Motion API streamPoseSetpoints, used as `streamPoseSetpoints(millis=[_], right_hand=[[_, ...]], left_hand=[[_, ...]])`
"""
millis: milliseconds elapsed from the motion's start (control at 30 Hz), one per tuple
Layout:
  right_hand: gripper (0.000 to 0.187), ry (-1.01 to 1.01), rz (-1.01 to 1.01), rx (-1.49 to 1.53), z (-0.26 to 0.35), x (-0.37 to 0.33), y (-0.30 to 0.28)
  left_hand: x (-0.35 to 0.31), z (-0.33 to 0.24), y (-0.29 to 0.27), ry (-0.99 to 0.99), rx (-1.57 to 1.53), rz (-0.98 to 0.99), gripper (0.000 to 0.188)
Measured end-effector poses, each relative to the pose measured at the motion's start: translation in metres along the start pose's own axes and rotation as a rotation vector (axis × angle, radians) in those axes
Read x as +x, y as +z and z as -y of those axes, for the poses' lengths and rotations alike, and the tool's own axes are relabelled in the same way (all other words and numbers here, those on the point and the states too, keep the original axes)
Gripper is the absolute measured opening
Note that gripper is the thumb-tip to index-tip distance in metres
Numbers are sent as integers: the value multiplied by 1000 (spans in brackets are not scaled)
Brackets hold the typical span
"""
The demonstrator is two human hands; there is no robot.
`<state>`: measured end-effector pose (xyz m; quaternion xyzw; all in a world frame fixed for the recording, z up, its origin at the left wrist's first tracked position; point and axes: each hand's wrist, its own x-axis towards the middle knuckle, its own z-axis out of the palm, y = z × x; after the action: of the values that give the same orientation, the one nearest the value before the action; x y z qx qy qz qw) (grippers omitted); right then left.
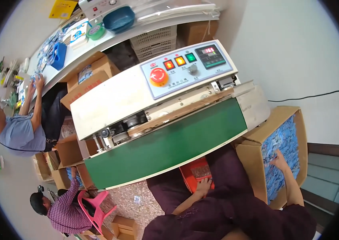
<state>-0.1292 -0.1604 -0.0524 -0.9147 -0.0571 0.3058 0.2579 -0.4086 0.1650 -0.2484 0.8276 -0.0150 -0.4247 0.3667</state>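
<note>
My right hand (280,161) reaches over an open cardboard box (253,162) at my right, which is heaped with small blue packets (278,176). Its thumb and index finger look apart, close to a paler packet (274,140) on top. Between my knees is a red plastic thing (189,173), partly hidden by my legs, and my left hand (204,186) lies on its near edge with the fingers stretched out. In front of me stands a sealing machine (109,98) with a bare green conveyor belt (169,146) and a lit control panel (187,66).
At the left, one person (25,130) works at a white table (71,56); another (69,208) sits on a pink chair (97,208) beside cardboard boxes (69,151). A black cable (309,97) runs to the right wall. A loose packet (137,199) lies on the floor.
</note>
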Motion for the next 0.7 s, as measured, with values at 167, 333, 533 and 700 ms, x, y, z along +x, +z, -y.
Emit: streamPoseSetpoints(millis=[167, 333, 533, 700], right_hand=[[74, 246, 89, 150, -12, 11, -2], [72, 56, 96, 199, -15, 11, -1], [66, -278, -28, -198, 5, 3, -1], [60, -317, -74, -235, 6, -2, 1]], left_hand=[[6, 10, -9, -34, 72, 51, 64], [-3, 24, -37, -68, 36, 56, 76], [-6, 44, -49, -40, 41, 87, 85], [3, 52, -29, 130, 9, -119, 86]])
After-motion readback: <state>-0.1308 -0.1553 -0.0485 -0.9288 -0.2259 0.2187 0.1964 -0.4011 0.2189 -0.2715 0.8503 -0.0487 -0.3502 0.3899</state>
